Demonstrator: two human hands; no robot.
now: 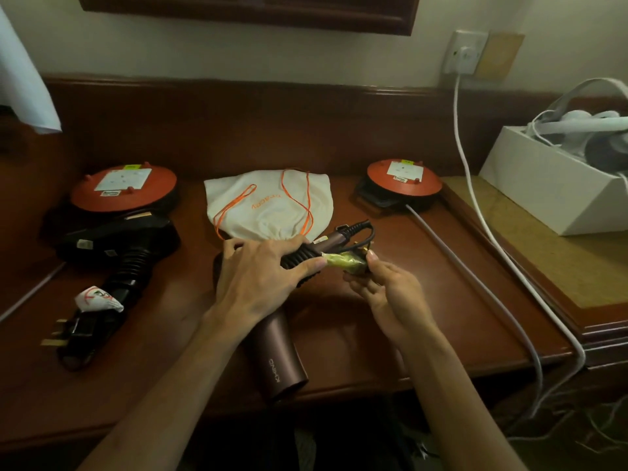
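Grips the dark ribbed handle of the brown hair dryer (282, 355) with the left hand (261, 277), fingers curled over it from above, thumb stretched along the near side. Pinches the plug (346, 261), wrapped in yellowish plastic, with the right hand (384, 287), palm up, thumb on top, fingertips beneath. Holds the two hands close, the left thumb tip just beside the wrapped plug. Rests the dryer's barrel on the tabletop (424, 300), mouth toward the near edge, handle pointing right under the left hand. Loops the dark cord (362, 229) from the handle's end round behind the plug.

Just behind the left hand, flat on the tabletop: a white drawstring bag (268, 205) with orange strings. Well apart on either side of it: a left cable reel (124, 186) and a right cable reel (404, 181), both orange-topped. In front of the left reel: a black hair dryer (115, 246). From the right reel: a grey cable (475, 283), across the tabletop and over its near edge. Farther right: a white box (550, 195) on a beige surface, and a white cable (475, 198) hanging from the wall socket (465, 52).
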